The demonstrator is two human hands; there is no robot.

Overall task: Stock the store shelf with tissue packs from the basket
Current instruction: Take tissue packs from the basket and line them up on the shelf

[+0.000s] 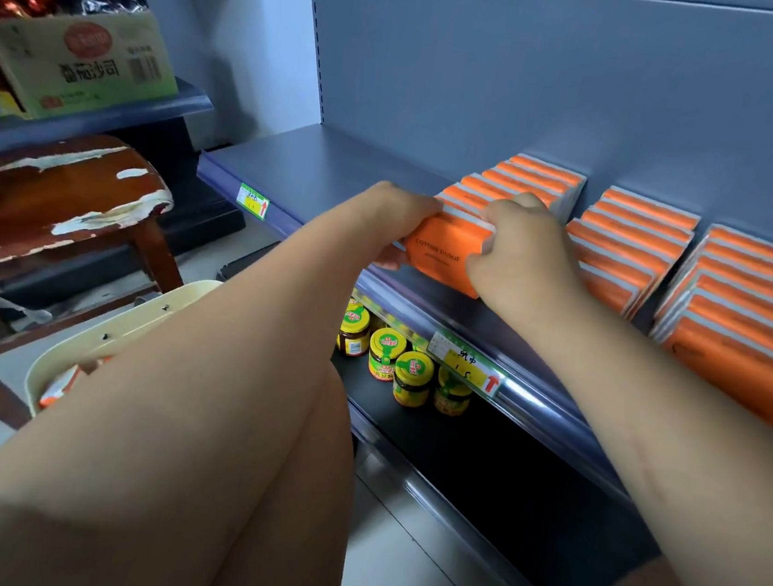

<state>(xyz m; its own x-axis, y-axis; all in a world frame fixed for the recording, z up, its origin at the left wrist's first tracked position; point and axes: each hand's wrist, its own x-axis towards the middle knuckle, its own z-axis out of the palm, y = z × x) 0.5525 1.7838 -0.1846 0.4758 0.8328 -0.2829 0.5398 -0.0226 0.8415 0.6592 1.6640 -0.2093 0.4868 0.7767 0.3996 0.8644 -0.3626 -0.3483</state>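
At your ten o'clock a green-and-white cardboard box [78,60] sits on a side shelf, and at nine o'clock below it stands a worn wooden stool [49,191]. At eight o'clock the cream basket [140,320] shows from under your left forearm, with an orange pack [57,387] lying in it. Your left hand [397,219] grips the left end of the front tissue pack [441,258], fingers curled over its top and thumb against its lower left edge. That pack stands on edge near the front lip of the grey shelf [331,166], at twelve o'clock from the jars [387,353] on the level below, and it meets the front of the leftmost row [527,179] of packs. Your right hand [523,260] holds the pack's right end, fingers curled over the top corner. At two o'clock from that hand stands the middle row [631,243], and at three o'clock the right row [748,310].
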